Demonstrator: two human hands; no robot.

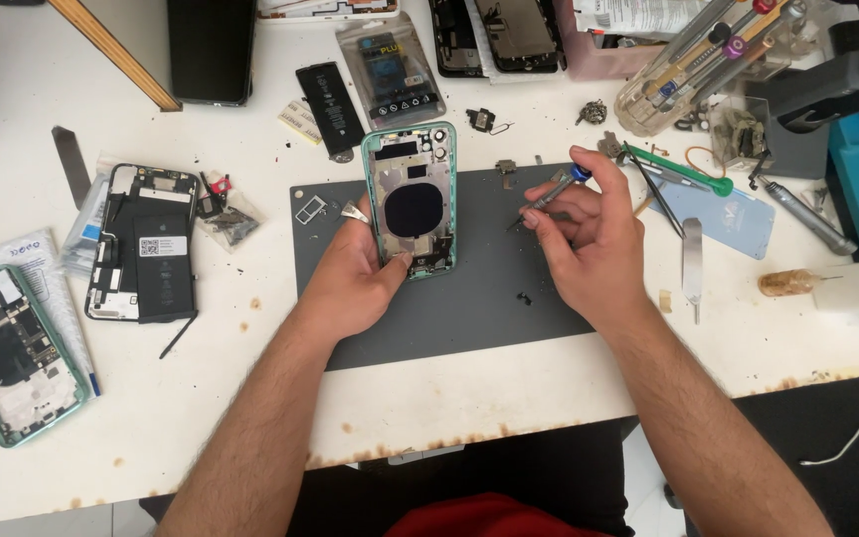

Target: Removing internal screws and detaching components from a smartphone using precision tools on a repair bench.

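Note:
An opened phone housing with a green frame [411, 199] lies upright on a dark grey work mat [479, 308]. My left hand [355, 273] holds it by its lower left edge, thumb on the bottom of the housing. My right hand [589, 239] is just right of the phone and pinches a small silver screwdriver with a blue cap [549, 191], tip pointing down-left toward the mat. A small dark screw-like bit [524, 297] lies on the mat below that hand.
Left of the mat lie another opened phone with a black battery [143, 244] and a green-framed housing [14, 353]. A loose battery [329, 107], a bagged part [391, 72], a tool holder [708, 60], a green-handled tool [683, 171] and a metal spudger [692, 264] surround the mat.

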